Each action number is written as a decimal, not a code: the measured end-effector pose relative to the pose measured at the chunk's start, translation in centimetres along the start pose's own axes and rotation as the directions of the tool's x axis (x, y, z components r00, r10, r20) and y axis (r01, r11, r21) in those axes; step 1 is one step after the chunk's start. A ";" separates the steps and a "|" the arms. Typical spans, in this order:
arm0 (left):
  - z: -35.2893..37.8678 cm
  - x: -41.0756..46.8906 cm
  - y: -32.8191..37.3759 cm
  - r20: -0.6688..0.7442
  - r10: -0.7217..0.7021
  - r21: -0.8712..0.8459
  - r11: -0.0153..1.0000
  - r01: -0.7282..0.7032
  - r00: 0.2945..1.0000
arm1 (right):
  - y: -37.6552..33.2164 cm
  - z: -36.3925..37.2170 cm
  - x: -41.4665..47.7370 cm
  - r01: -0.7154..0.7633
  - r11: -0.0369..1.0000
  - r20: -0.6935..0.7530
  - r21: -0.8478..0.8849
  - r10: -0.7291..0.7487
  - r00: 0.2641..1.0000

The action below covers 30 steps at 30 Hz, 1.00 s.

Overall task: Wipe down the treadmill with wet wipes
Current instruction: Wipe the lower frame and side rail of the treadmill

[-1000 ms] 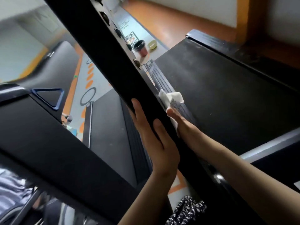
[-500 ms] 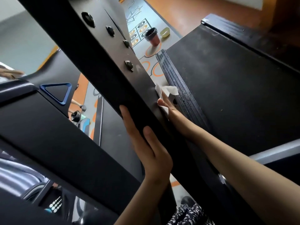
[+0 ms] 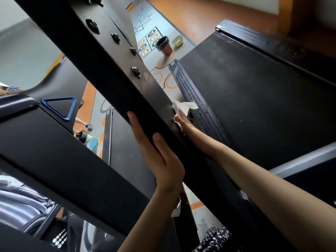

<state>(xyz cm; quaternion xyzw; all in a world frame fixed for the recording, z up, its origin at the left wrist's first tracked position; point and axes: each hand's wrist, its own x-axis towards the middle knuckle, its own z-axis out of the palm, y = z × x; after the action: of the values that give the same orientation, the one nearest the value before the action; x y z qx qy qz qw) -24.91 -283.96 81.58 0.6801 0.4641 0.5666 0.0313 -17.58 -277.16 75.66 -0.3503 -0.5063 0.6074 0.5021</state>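
The white, crumpled wet wipe [image 3: 185,106] sits against the right edge of the treadmill's matte black upright [image 3: 127,91], pressed there by my right hand [image 3: 183,125]. Its fingers are hidden, so I cannot tell whether they curl. My left hand [image 3: 161,157] lies flat on the upright's left side, fingers straight. Round bolts [image 3: 136,72] stud the upright, with the ribbed side rail [image 3: 198,106] just beyond.

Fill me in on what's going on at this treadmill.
A person is wiping the treadmill's black upright post. The right hand presses a white wet wipe against the post's right side, its fingers mostly hidden behind the post. The left hand lies flat along the opposite side, thumb on the front face.
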 end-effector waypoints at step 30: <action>-0.4 0.3 -1.0 0.051 -0.020 -0.176 0.984 0.029 0.998 | -6.8 2.8 -1.3 0.174 0.974 -0.063 -0.144 -0.184 0.981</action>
<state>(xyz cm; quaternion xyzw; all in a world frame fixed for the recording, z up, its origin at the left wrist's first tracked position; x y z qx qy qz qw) -25.86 -283.43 81.43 0.6825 0.4194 0.5883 0.1100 -18.08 -279.30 82.82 -0.3600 -0.5571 0.5093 0.5483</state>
